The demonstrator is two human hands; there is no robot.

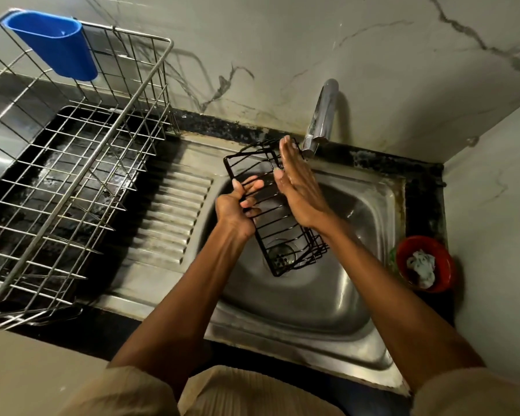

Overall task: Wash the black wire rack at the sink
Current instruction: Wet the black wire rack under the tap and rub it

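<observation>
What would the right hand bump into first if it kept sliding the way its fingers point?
Probably the tap. The right hand lies flat along the black wire rack, fingertips aimed up toward the spout just beyond the rack's far end. Depth is unclear, so it might pass under the spout and meet the wall instead.

Large silver wire dish basket [72, 163]: left and lower parts cut off by frame edge. Black wire rack [270, 205]: right side wall hidden behind flat right hand [297, 190]. Chrome tap [320, 118]: spout mouth hidden behind rack and fingertips. Red bowl [425, 262]: whitish contents too blurred to identify.
</observation>
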